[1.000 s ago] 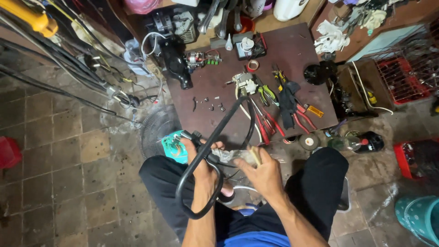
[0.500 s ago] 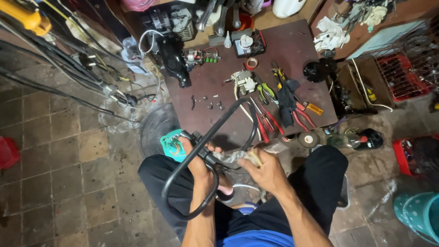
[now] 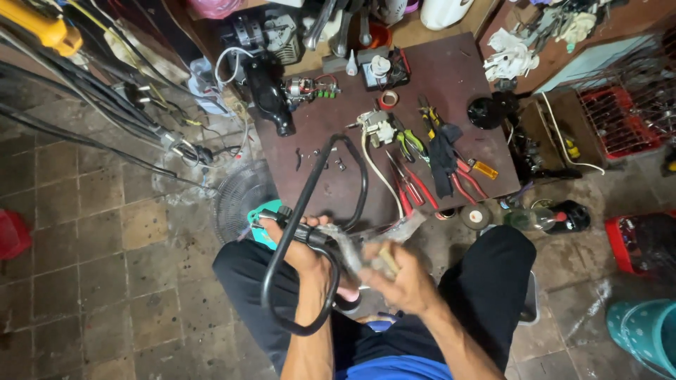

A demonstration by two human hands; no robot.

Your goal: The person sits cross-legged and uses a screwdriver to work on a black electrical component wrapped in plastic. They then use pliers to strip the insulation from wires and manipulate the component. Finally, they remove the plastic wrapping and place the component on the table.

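At the far left, the tiled floor (image 3: 84,232) carries a bundle of dark cables (image 3: 91,112) running toward the workbench area, with a round wire fan guard (image 3: 239,200) lying flat beside the low brown surface (image 3: 451,77).

The left hand (image 3: 303,243) sits just right of that guard, over the person's lap. Its fingers (image 3: 282,224) are curled shut around a thick black cable (image 3: 303,211), which loops down under the wrist and arcs up over the near edge of the surface. That closed grip seems meant to steady the cable where it meets the clear wrapping. A teal object (image 3: 266,226) shows just behind this hand; whether the hand touches it cannot be told.

Close beside it, the right hand (image 3: 401,281) pinches a crumpled piece of clear plastic wrapping (image 3: 380,236) at the cable's end, fingers closed on it, thumb on top, as if to pull against the other hand.

Further right on the surface lie a small motor part (image 3: 377,127), green-handled pliers (image 3: 412,144), red-handled pliers (image 3: 408,186) and a black cloth (image 3: 443,155), spread within arm's reach. A dark bottle (image 3: 553,218) lies on the floor beyond, and a teal bucket (image 3: 644,334) stands at the far right corner.
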